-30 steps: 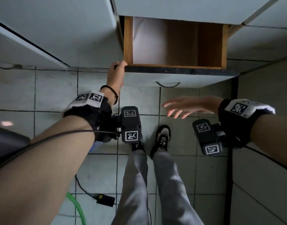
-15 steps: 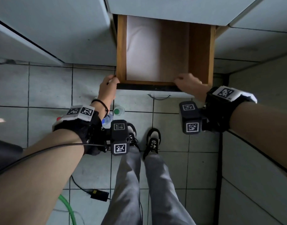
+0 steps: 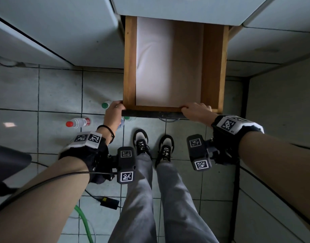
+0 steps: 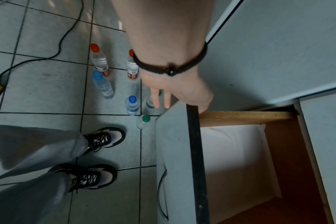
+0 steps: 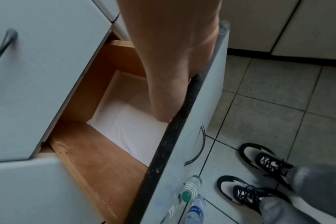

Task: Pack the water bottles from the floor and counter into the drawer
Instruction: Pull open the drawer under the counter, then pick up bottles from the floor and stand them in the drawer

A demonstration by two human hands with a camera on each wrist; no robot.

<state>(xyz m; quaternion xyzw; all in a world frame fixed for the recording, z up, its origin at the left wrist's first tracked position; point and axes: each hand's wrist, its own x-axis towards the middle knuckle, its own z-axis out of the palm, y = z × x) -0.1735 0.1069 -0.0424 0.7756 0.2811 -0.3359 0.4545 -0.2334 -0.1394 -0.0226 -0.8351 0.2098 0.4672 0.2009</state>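
Note:
The wooden drawer (image 3: 128, 67) with a white liner (image 3: 156, 67) stands pulled far out and holds no bottles. My left hand (image 3: 116, 106) grips the left corner of its dark front edge (image 3: 150, 114), thumb inside (image 4: 201, 108). My right hand (image 3: 192, 109) grips the same edge near the right end, fingers (image 5: 167, 109) hooked inside. Several water bottles stand on the floor left of the drawer: red-capped (image 4: 99, 59), blue-capped (image 4: 132, 104), green-capped (image 4: 144, 120). In the head view I see a red-capped bottle (image 3: 78, 122) and a green cap (image 3: 105, 104).
My shoes (image 3: 141, 139) stand just in front of the drawer front and its metal handle (image 5: 197, 145). A black adapter with cable (image 3: 109, 202) and a green hose (image 3: 84, 223) lie on the tiles behind my left leg. Cabinet fronts (image 3: 282, 106) close the right side.
The drawer has slid much farther out toward me. My right hand, free and open before, came down and took hold of the front edge; my left hand kept its grip and drew back.

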